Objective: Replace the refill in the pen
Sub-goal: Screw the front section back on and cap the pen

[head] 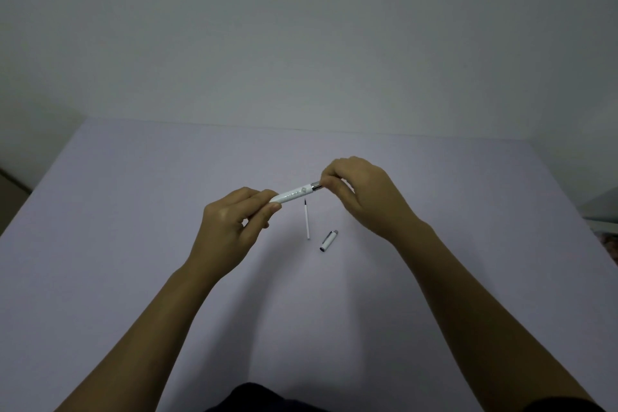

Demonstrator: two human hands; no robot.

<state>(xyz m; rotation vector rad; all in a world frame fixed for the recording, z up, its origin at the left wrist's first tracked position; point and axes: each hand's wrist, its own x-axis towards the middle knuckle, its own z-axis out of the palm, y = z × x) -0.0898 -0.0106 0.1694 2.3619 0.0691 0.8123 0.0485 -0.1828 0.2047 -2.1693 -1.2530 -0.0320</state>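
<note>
Left hand [234, 227] clamps the white pen [294, 195] at its rear, right hand [364, 194] pinches its metal front end, with refill [307, 221] and cap [328, 240] lying below the grips.

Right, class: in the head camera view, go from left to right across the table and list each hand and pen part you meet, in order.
left hand → pen barrel → loose refill → pen cap → right hand
</note>
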